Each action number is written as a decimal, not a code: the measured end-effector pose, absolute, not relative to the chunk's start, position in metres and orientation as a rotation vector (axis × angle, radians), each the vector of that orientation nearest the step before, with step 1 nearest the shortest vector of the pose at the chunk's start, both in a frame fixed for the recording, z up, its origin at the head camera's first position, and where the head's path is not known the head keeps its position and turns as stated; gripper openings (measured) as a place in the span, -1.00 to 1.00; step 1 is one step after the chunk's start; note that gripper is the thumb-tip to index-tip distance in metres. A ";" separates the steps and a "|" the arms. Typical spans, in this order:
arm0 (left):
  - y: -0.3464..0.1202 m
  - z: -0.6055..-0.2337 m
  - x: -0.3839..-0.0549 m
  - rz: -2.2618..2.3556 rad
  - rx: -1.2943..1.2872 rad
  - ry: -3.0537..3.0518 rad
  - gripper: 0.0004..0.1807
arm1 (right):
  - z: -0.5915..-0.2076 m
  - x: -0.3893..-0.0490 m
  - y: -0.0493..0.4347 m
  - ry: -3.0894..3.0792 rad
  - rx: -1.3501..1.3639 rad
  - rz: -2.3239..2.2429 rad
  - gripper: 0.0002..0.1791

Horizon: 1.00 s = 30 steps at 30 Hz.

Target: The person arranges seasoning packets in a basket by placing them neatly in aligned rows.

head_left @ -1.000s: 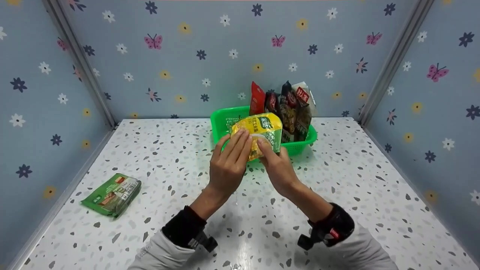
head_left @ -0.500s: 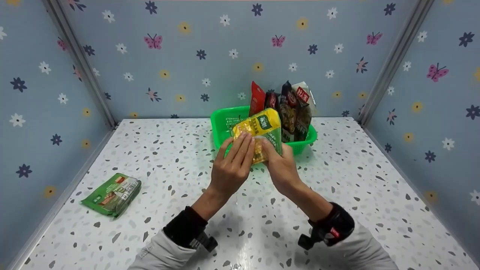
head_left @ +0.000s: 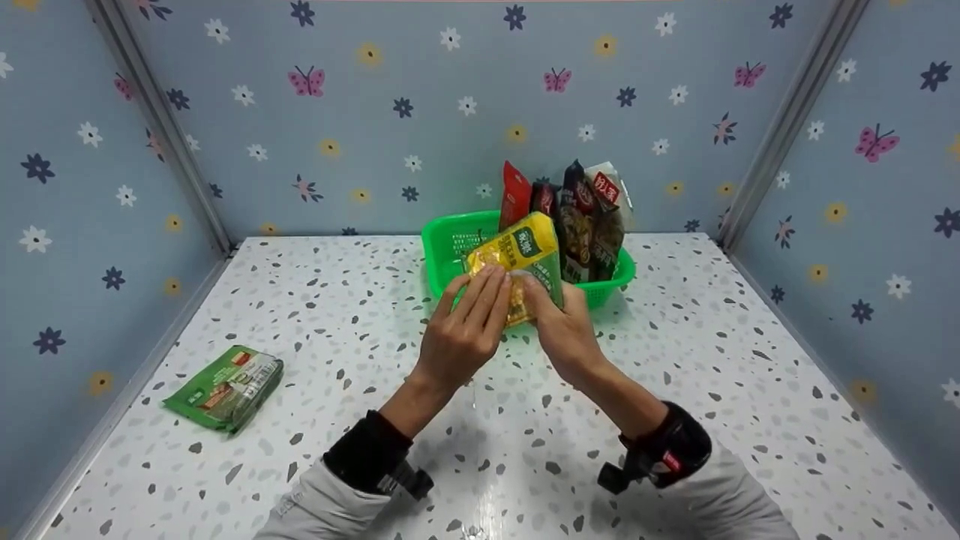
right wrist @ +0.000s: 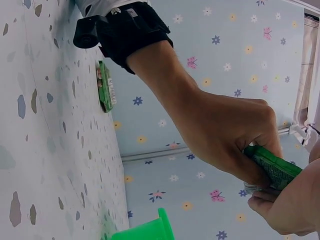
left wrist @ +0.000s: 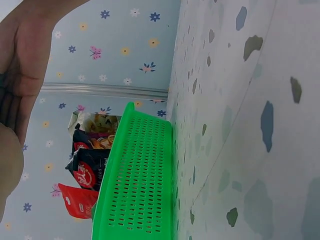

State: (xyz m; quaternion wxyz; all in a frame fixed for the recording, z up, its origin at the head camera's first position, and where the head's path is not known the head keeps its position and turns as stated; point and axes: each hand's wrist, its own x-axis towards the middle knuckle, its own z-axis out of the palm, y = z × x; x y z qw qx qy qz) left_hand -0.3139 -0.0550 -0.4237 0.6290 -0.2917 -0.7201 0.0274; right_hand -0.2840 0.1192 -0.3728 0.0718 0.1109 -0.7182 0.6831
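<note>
In the head view, both hands hold a yellow and green food packet (head_left: 517, 247) in front of a green plastic basket (head_left: 454, 232), its upper edge overlapping the basket. My left hand (head_left: 461, 330) lays its fingers over the packet's lower left front, its thumb hidden behind. The right hand (head_left: 566, 326) grips the lower right side, thumb on the front and fingers out of sight behind. In the right wrist view, the packet's green side (right wrist: 275, 167) shows between the two hands, well above the table.
Inside the basket stand a red pouch (head_left: 515, 196), dark pouches (head_left: 577, 225) and a white one with a red label. A green food packet (head_left: 229, 390) lies on the speckled table (head_left: 360, 352) at the left. Flowered panels (head_left: 480, 112) enclose the back and sides.
The packet has tilted in the hands, its top rising and turning slightly. Both hands shifted a little with it, keeping their hold. The basket and the green packet stayed put.
</note>
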 end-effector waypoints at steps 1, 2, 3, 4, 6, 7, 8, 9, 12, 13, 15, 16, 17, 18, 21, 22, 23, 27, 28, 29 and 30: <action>-0.055 -0.424 -0.315 0.065 -0.673 -1.650 -0.69 | -0.372 -0.284 0.120 -2.153 0.338 2.055 -0.59; -0.056 -0.424 -0.315 0.070 -0.677 -1.651 -0.69 | -0.372 -0.284 0.120 -2.144 0.340 2.063 -0.60; -0.056 -0.424 -0.316 0.077 -0.679 -1.651 -0.68 | -0.371 -0.285 0.121 -2.133 0.343 2.073 -0.60; -0.056 -0.424 -0.316 0.083 -0.683 -1.651 -0.67 | -0.371 -0.285 0.121 -2.122 0.345 2.080 -0.60; -0.057 -0.423 -0.317 0.093 -0.691 -1.653 -0.65 | -0.371 -0.286 0.122 -2.091 0.352 2.092 -0.61; -0.057 -0.423 -0.318 0.100 -0.695 -1.655 -0.64 | -0.371 -0.286 0.122 -2.080 0.356 2.096 -0.61; -0.058 -0.423 -0.318 0.105 -0.698 -1.656 -0.64 | -0.371 -0.287 0.122 -2.075 0.358 2.097 -0.60; -0.058 -0.423 -0.319 0.108 -0.701 -1.655 -0.63 | -0.371 -0.288 0.122 -2.073 0.363 2.095 -0.60; -0.059 -0.424 -0.320 0.096 -0.713 -1.662 -0.62 | -0.372 -0.290 0.123 -2.065 0.366 2.119 -0.59; -0.060 -0.424 -0.320 0.085 -0.720 -1.667 -0.61 | -0.372 -0.290 0.123 -2.062 0.362 2.138 -0.58; -0.061 -0.425 -0.321 0.057 -0.735 -1.686 -0.59 | -0.371 -0.291 0.124 -2.048 0.348 2.185 -0.57; -0.062 -0.426 -0.322 0.040 -0.745 -1.700 -0.57 | -0.370 -0.291 0.124 -2.043 0.332 2.207 -0.56; -0.063 -0.426 -0.322 0.023 -0.754 -1.713 -0.55 | -0.369 -0.291 0.125 -2.047 0.318 2.211 -0.55; -0.064 -0.426 -0.323 0.007 -0.762 -1.725 -0.52 | -0.368 -0.292 0.126 -2.042 0.307 2.216 -0.55; -0.069 -0.428 -0.329 -0.048 -0.776 -1.746 -0.45 | -0.363 -0.293 0.131 -2.048 0.250 2.189 -0.56; -0.072 -0.430 -0.332 -0.064 -0.778 -1.753 -0.42 | -0.362 -0.294 0.132 -2.059 0.226 2.168 -0.57; -0.075 -0.431 -0.335 -0.085 -0.782 -1.757 -0.38 | -0.361 -0.295 0.134 -2.055 0.212 2.160 -0.58; -0.087 -0.440 -0.348 -0.169 -0.786 -1.834 -0.27 | -0.356 -0.299 0.142 -2.062 0.157 2.122 -0.57; -0.090 -0.443 -0.350 -0.188 -0.787 -1.864 -0.27 | -0.356 -0.301 0.144 -2.060 0.155 2.115 -0.56; -0.092 -0.446 -0.353 -0.210 -0.790 -1.896 -0.29 | -0.355 -0.302 0.146 -2.056 0.155 2.111 -0.55; -0.095 -0.449 -0.356 -0.223 -0.791 -1.935 -0.31 | -0.355 -0.304 0.148 -2.060 0.149 2.098 -0.54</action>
